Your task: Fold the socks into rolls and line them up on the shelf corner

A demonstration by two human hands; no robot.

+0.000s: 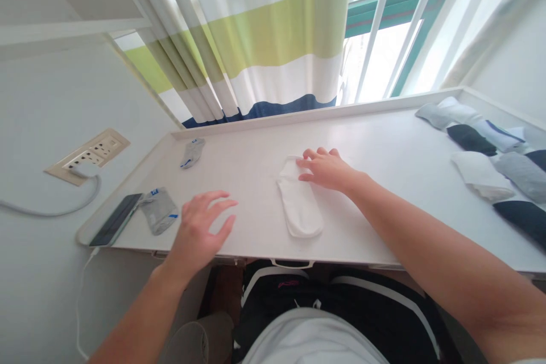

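A white sock (300, 205) lies flat on the white desk (256, 182), its toe toward me. My right hand (323, 169) is at the upper right of the sock, fingers bent and apart, fingertips at its edge; whether they press on it I cannot tell. To the left, my left hand (206, 227) hovers over the desk with fingers spread and nothing in them. Beyond its wrist lies a grey sock (158, 211) with blue marks. Farther back is another small grey sock (193, 153) with blue marks.
Several folded socks in white, grey and black, among them a black one (471, 139), lie at the right end. A phone (116, 220) on a white cable rests at the left edge, below a wall socket (87, 156). A raised rim (298, 116) runs along the back, before a curtain (281, 28).
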